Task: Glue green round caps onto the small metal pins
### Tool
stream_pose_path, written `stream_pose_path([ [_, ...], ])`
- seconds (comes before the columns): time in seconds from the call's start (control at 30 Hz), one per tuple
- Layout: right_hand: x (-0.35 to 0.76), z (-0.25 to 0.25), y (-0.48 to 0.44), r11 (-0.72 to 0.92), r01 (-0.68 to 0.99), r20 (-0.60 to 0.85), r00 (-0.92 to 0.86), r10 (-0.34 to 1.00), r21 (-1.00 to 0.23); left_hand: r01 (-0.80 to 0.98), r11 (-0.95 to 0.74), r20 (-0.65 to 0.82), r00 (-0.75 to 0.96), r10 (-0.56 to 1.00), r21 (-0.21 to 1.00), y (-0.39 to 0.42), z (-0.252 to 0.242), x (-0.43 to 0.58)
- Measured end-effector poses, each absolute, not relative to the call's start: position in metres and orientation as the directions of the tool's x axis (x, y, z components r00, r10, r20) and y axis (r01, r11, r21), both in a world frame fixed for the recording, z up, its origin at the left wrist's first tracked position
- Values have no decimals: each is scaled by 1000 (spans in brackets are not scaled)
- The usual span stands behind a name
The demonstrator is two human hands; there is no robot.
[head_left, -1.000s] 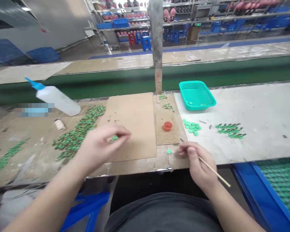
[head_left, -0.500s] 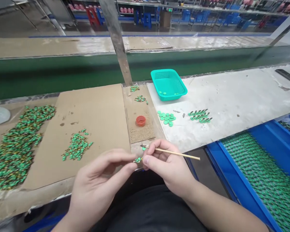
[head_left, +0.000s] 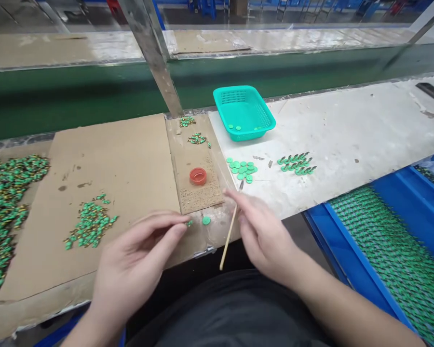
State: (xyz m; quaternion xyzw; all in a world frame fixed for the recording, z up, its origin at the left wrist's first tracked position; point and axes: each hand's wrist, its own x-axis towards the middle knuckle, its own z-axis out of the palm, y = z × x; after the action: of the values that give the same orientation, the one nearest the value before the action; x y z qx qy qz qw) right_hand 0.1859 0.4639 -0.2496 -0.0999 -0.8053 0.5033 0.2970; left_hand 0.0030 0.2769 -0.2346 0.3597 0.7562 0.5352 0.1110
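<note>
My left hand (head_left: 139, 255) is closed in a pinch on a small green piece (head_left: 189, 223), mostly hidden by the fingertips. A thin paintbrush (head_left: 228, 236) with a pale wooden handle and dark tip is held in my right hand (head_left: 264, 229), slightly blurred. Its tip points away, toward several flat green discs (head_left: 242, 167) on the white board. Between my hands, one green disc (head_left: 206, 220) lies near the table edge. Beyond it stands a small red cap (head_left: 197, 176) on a narrow strip of cardboard (head_left: 188, 197).
Heaps of small green and gold pieces (head_left: 90, 221) lie on the cardboard at left. A teal basket (head_left: 244, 111) holds a few discs. Several green discs with upright dark figures (head_left: 296, 163) stand right of it. Blue trays (head_left: 361, 262) full of green items sit below right.
My hands have moved apart. The right hand has swung the paintbrush so its tip points away from me. The left hand keeps the small green piece. The camera view has shifted.
</note>
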Motion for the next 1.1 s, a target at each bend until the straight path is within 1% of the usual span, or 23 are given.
stream_pose_path([
  [0.03,186,-250,474,554,-122,415,-796,441,-824,520,177,245,-642,727,836,281,-235,-6],
  [0.07,186,-249,483,597,-106,433,-789,436,-795,585,170,256,-573,779,793,285,-236,-14],
  [0.13,184,-247,491,623,-98,460,-764,452,-776,646,138,272,-493,826,751,294,-239,-23],
  [0.27,178,-242,486,558,-203,548,-617,565,-805,629,153,266,-520,812,762,302,-246,-23],
  [0.33,177,-241,483,565,-217,569,-586,577,-796,617,169,244,-527,814,769,301,-248,-20],
  [0.5,180,-244,485,671,-105,513,-733,446,-734,617,161,231,-505,832,770,299,-251,-19],
  [0.6,181,-247,486,695,-55,499,-736,457,-717,620,145,238,-492,838,771,300,-253,-19],
  [0.8,180,-248,484,671,-56,496,-720,486,-739,637,133,251,-476,843,759,302,-252,-18],
  [1.1,187,-251,489,743,-3,443,-804,396,-670,647,123,269,-473,839,753,300,-253,-15],
])
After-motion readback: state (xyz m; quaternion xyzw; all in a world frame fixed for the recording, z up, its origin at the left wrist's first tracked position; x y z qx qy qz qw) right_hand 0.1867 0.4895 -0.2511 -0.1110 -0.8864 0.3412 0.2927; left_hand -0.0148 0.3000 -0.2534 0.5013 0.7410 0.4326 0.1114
